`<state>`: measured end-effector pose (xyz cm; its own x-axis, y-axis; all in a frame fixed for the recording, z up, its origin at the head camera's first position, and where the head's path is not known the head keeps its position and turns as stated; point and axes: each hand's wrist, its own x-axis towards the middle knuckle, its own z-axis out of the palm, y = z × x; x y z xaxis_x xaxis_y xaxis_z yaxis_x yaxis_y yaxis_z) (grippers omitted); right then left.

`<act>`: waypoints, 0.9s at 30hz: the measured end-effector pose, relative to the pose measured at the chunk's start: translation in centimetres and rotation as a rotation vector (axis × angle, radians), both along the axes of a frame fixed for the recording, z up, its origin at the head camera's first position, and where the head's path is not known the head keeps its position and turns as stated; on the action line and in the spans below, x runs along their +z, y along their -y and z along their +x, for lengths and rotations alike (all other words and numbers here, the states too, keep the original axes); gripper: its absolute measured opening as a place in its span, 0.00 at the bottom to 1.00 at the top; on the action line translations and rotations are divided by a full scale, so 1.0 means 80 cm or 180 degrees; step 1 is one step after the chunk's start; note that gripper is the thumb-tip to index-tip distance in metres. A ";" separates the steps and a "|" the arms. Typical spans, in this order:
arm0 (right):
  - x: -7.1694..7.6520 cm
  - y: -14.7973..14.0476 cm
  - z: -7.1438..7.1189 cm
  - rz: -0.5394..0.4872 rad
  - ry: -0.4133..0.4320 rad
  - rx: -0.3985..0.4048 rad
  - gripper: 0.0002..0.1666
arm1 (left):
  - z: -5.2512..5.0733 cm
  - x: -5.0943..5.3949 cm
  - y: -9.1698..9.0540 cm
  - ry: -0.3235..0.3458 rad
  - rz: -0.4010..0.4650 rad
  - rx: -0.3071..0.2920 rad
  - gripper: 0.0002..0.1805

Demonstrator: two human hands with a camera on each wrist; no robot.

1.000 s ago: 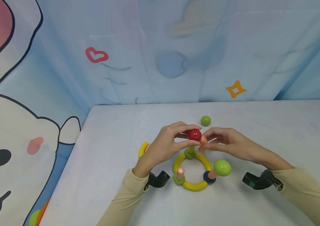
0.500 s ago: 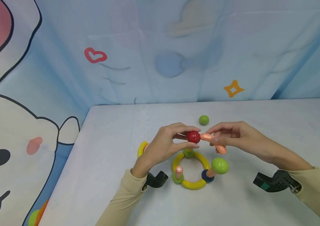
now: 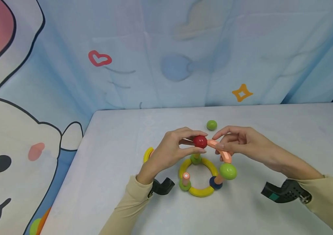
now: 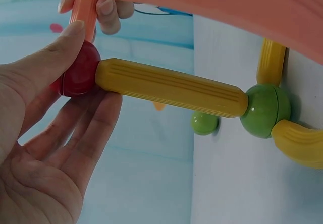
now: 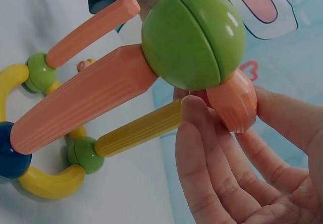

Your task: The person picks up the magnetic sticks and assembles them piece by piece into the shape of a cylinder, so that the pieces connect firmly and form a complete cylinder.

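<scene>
Nearest, two tan sleeves (image 3: pixel 125 209) reach in from the lower edge, the left forearm slanting up and inward, the right one coming in from the right, each wrist carrying a black camera (image 3: pixel 284 192). Between the forearms a yellow ring (image 3: pixel 202 192) lies on the bench (image 3: pixel 119 137); a coral stub (image 3: pixel 186 179) rises from its left green joint (image 3: pixel 185 186), and a coral post, rooted in the blue joint (image 3: pixel 215 182), leans out to the right with a green ball (image 3: pixel 228 171) on its tip. Beyond that post, the right hand (image 3: pixel 242 142) is held level above the bench, its grip pinching a bent coral rod (image 3: pixel 225 157) between thumb and fingers; the rod's near end meets that green ball and its far end meets the red ball (image 3: pixel 200 142). The left hand (image 3: pixel 169 147) faces it, thumb below and fingers above, its grip closed about the red ball, which tops a yellow post (image 4: pixel 171 88) standing on the ring's far green joint (image 3: pixel 196 159). By the left wrist, a yellow arc (image 3: pixel 147 154) is partly hidden. Past the hands sits a loose green ball (image 3: pixel 211 125), then the blue curtain (image 3: pixel 154 81).
</scene>
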<state>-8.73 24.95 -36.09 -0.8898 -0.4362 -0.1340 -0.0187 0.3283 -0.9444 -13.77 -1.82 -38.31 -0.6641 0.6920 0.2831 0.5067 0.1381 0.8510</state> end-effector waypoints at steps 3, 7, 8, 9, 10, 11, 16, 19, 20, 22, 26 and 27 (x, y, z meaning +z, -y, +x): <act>0.000 0.000 0.000 -0.0037 0.0033 0.0000 0.19 | 0.000 -0.001 0.000 0.0018 0.0026 -0.0015 0.24; 0.000 0.002 0.000 -0.0089 0.0051 0.0021 0.19 | 0.000 -0.001 0.002 0.0047 0.0054 -0.0026 0.24; 0.000 0.002 0.000 -0.0093 0.0060 0.0021 0.20 | 0.000 -0.001 0.002 0.0059 0.0056 -0.0025 0.24; 0.001 0.003 0.000 -0.0091 0.0066 0.0019 0.20 | 0.000 -0.001 0.002 0.0064 0.0051 -0.0020 0.24; 0.001 0.003 -0.001 -0.0084 0.0072 0.0017 0.20 | 0.000 -0.001 0.003 0.0070 0.0046 -0.0011 0.24; 0.001 0.003 -0.001 -0.0075 0.0075 0.0014 0.20 | 0.000 -0.001 0.003 0.0071 0.0037 -0.0004 0.24; 0.001 0.004 -0.002 -0.0051 0.0053 -0.0002 0.20 | -0.001 0.000 0.002 0.0051 -0.0001 0.0012 0.24; 0.001 0.003 -0.002 -0.0042 0.0042 0.0009 0.20 | -0.001 0.000 0.003 0.0048 -0.0003 0.0011 0.24; 0.000 0.003 -0.002 -0.0029 0.0039 0.0012 0.20 | -0.001 0.000 0.003 0.0053 0.0001 0.0010 0.24; -0.001 0.002 -0.004 0.0007 0.0016 -0.0006 0.19 | -0.001 -0.001 0.003 0.0059 0.0012 0.0000 0.24; -0.010 -0.005 -0.016 0.0040 -0.0146 -0.0174 0.18 | 0.000 -0.004 0.002 0.0100 0.0033 -0.0024 0.24; -0.014 -0.008 -0.021 0.0078 -0.0215 -0.0241 0.18 | 0.000 -0.004 0.002 0.0113 0.0028 -0.0025 0.24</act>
<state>-10.39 25.60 -37.20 -0.9275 -0.3646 -0.0822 -0.0565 0.3541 -0.9335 -13.77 -1.97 -38.66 -0.6683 0.6949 0.2655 0.4772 0.1267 0.8696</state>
